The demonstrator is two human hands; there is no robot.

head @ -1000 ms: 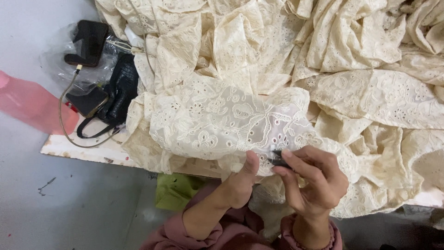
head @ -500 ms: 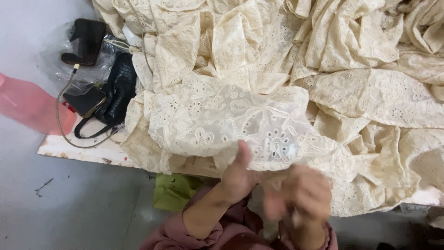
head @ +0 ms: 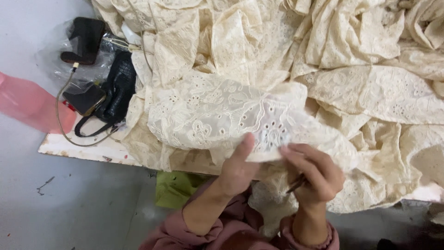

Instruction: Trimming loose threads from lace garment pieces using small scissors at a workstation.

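While the cream lace piece (head: 217, 115) stretches with its long axis left to right across the worktop (head: 74, 148), its right end rests on both hands. Thumb up, the left hand (head: 238, 169) pinches the lower edge; the right hand (head: 314, 173) grips the lace plus a thin dark tool (head: 296, 184). Far left, a crumpled clear plastic bag (head: 55, 60) lies under a black pouch (head: 85, 39).
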